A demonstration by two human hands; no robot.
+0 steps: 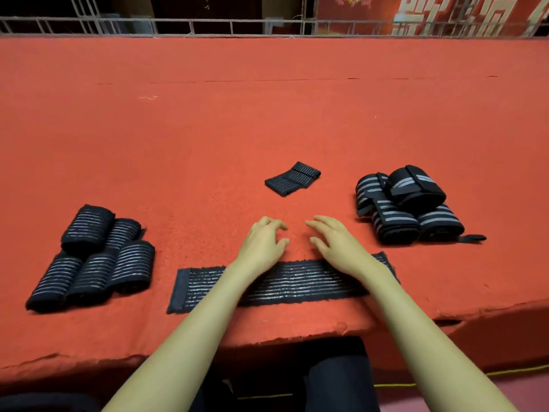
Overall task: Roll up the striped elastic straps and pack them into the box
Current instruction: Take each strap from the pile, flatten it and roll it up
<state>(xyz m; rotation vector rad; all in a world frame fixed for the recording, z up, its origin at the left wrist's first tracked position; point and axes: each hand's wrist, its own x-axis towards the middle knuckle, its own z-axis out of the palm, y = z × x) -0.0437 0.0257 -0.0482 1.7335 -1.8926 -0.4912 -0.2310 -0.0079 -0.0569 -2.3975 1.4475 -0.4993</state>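
The left hand [263, 243] and right hand [335, 245], empty and loose-fingered, were at 12 o'clock of the flat strap [282, 282], likely soft, light, best pinched at its 9 o'clock end.

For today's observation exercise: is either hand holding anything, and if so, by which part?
Nothing is held. The left hand and right hand, fingers loosely curled, are empty above the table, just past the flat strap lying under the wrists.
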